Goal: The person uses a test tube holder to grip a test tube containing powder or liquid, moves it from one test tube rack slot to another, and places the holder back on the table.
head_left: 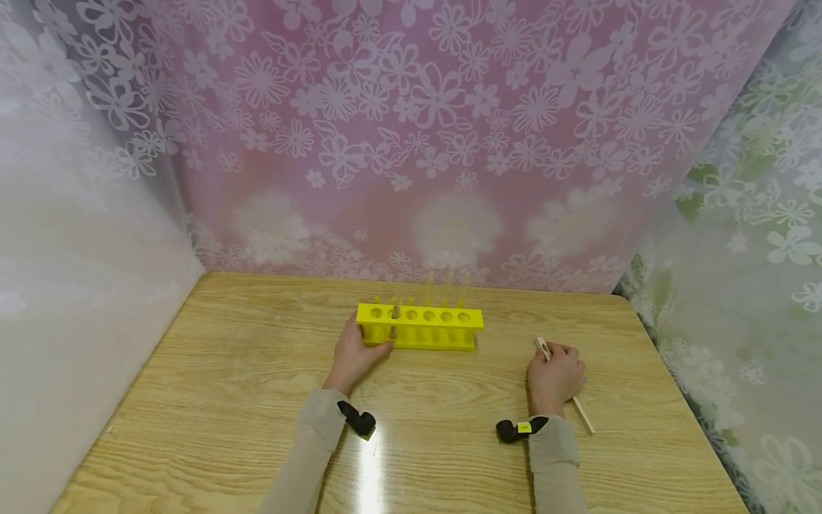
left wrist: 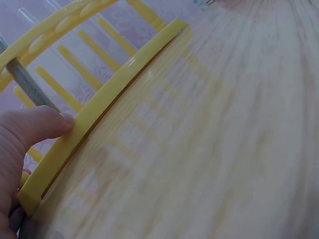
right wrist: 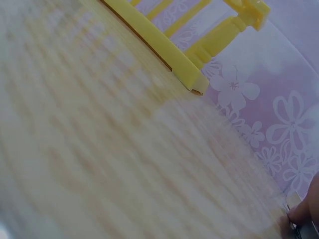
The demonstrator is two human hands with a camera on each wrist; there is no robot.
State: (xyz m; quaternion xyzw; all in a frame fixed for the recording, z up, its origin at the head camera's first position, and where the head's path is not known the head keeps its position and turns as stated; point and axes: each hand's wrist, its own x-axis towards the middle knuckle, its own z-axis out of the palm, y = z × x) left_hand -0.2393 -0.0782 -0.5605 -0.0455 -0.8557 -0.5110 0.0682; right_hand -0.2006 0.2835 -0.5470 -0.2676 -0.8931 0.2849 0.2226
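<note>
Desk point(head_left: 449, 400) below, our left hand point(head_left: 354, 353) grips the rack point(head_left: 420, 325), one grey tube point(head_left: 396, 312) already seated by its thumb; our right hand point(head_left: 556, 371) holds a wooden clamp point(head_left: 582, 415), still tubeless.

A wood-grained tabletop point(head_left: 443, 400) lies beneath the left hand point(head_left: 353, 355) and right hand point(head_left: 556, 374); pink flowered sheeting point(head_left: 443, 143) hangs beyond them; glare point(head_left: 369, 478) shines between.

Both arms point(head_left: 311, 453) fwd, L hand point(head_left: 354, 353) gripping w/ thumb point(left wrist: 46, 122) extended, R hand point(head_left: 556, 373) curled.
</note>
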